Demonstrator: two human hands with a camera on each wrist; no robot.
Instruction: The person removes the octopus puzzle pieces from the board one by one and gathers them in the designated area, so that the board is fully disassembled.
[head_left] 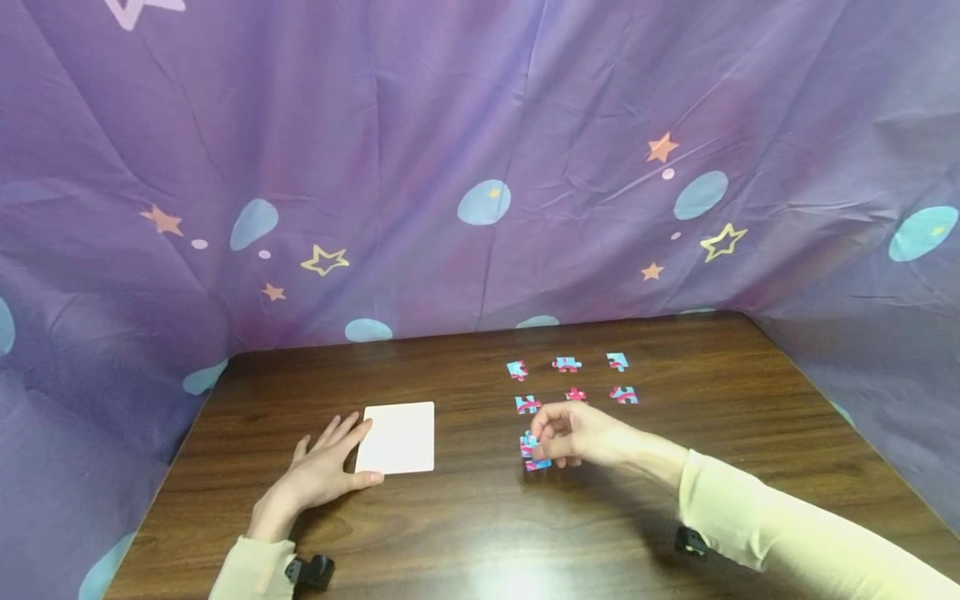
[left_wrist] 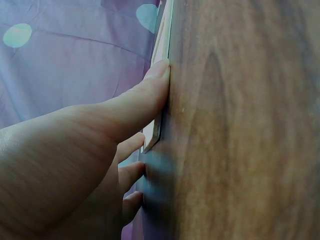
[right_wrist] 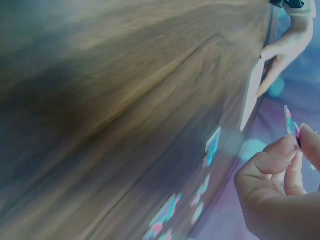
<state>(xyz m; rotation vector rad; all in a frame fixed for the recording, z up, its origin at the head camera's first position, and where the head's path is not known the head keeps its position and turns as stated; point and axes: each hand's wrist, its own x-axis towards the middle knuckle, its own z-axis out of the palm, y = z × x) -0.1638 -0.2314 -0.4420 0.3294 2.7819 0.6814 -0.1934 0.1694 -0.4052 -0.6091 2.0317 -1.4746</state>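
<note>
A white square board [head_left: 396, 437] lies on the table, left of centre. My left hand [head_left: 318, 471] rests at its left side with fingers spread, the thumb touching the near left corner and the index finger the far left one. My right hand [head_left: 581, 435] pinches a blue and pink jigsaw piece [right_wrist: 290, 122] between thumb and fingers, raised off the table. Below it, partly covered in the head view, lies another jigsaw piece [head_left: 537, 465]. Beyond the right hand, a pink piece [head_left: 575, 393] shows partly behind the knuckles.
Several loose jigsaw pieces lie in rows past the right hand, among them a left one [head_left: 527, 405], a right one [head_left: 624, 395] and a far one [head_left: 567, 364]. A purple patterned cloth [head_left: 420, 275] hangs behind the wooden table [head_left: 450, 533].
</note>
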